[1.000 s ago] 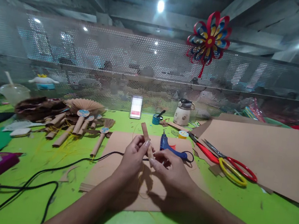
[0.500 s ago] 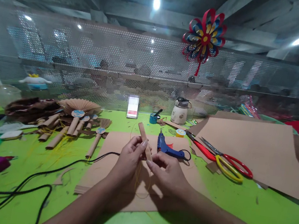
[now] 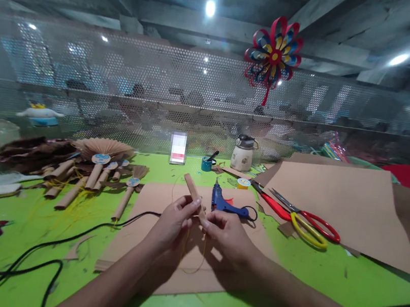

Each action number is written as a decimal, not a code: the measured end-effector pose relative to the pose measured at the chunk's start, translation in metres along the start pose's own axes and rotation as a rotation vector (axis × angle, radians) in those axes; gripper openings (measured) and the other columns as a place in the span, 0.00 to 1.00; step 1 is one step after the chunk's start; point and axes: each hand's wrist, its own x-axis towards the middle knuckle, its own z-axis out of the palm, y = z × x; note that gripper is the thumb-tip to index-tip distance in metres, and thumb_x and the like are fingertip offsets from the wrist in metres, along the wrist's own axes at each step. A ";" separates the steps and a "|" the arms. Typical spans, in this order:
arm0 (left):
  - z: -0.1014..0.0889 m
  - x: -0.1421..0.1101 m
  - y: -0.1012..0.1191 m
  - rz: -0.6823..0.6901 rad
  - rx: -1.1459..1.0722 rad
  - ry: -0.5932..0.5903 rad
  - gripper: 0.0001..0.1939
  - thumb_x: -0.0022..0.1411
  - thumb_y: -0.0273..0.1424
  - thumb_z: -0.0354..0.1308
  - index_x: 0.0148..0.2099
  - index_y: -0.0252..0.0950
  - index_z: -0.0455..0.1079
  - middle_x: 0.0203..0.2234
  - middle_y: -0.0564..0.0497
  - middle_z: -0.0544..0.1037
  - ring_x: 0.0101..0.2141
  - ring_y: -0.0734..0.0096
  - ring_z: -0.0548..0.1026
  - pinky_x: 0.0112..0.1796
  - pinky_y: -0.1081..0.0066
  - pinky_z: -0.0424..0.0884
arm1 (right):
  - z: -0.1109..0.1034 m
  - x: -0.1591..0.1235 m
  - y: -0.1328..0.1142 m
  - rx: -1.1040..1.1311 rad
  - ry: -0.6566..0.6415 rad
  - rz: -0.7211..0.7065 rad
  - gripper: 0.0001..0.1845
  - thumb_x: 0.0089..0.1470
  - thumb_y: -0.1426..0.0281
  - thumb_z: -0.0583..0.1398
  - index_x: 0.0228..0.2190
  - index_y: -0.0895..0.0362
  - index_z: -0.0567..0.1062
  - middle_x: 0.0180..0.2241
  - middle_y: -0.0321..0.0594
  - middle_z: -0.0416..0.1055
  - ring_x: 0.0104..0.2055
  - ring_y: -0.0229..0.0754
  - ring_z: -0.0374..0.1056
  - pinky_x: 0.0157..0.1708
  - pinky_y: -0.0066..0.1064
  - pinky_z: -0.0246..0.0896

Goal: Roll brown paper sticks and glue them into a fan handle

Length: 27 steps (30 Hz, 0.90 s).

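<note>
Between my hands, a narrow folded strip of brown kraft paper is held aslant, its upper end leaning left. My left hand pinches its middle between thumb and fingers. My right hand is closed at the lower end, thumb against forefinger. A thin yellow thread hangs in a loop below the fingers. Under both hands lies a stack of brown paper sheets. Just beyond my right hand, a blue glue gun rests on this stack. The lower tip of the strip is partly hidden by my fingers.
Paper fans with rolled handles lie at the left. A black cable crosses the green table. To the right are scissors and large brown sheets. A bottle and a thread spool stand behind.
The view has turned slightly right, so the scene sits a little further left. Both hands keep their hold on the strip, with only small finger movements.
</note>
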 end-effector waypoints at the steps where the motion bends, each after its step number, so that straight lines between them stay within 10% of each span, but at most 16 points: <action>1: 0.001 -0.002 -0.001 -0.020 0.007 -0.007 0.16 0.47 0.33 0.70 0.37 0.35 0.69 0.28 0.51 0.75 0.28 0.72 0.74 0.32 0.72 0.70 | -0.001 0.000 0.001 0.016 0.004 0.009 0.14 0.52 0.58 0.63 0.26 0.57 0.72 0.23 0.36 0.68 0.25 0.35 0.62 0.24 0.26 0.56; 7: 0.006 -0.013 -0.003 -0.158 0.057 0.029 0.14 0.49 0.34 0.68 0.37 0.39 0.67 0.27 0.54 0.74 0.26 0.73 0.72 0.27 0.74 0.66 | -0.002 0.001 -0.003 0.035 -0.001 0.023 0.15 0.52 0.59 0.62 0.25 0.58 0.71 0.23 0.35 0.66 0.25 0.34 0.60 0.24 0.26 0.55; 27: -0.006 0.006 -0.008 0.004 0.084 0.001 0.17 0.46 0.34 0.70 0.35 0.35 0.68 0.21 0.55 0.71 0.21 0.73 0.70 0.25 0.74 0.65 | 0.001 -0.004 -0.017 0.028 -0.003 0.066 0.16 0.47 0.61 0.65 0.19 0.58 0.69 0.19 0.35 0.62 0.24 0.35 0.57 0.24 0.28 0.52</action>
